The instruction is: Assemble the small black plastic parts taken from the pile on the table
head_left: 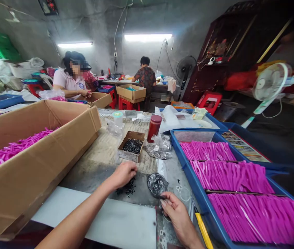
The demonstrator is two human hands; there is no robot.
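My left hand (124, 174) is closed, with its fingers curled down just above a loose pile of small black parts (128, 188) on the dark work surface. Whatever it pinches is hidden. My right hand (176, 211) has its thumb and fingers pressed together at the near edge of a round dish lined with black plastic (157, 184). What those fingertips hold is too small to make out. Beyond my left hand is a small cardboard box (129, 156) of dark little pins. A pale board (110, 218) lies under my forearm.
A blue tray (190, 183) with rows of magenta strips stands at the right, a yellow-handled tool (203, 230) beside it. A large carton (45, 166) with magenta pieces fills the left. Farther back are a dark red canister (154, 128), a plastic bag (159, 148) and co-workers.
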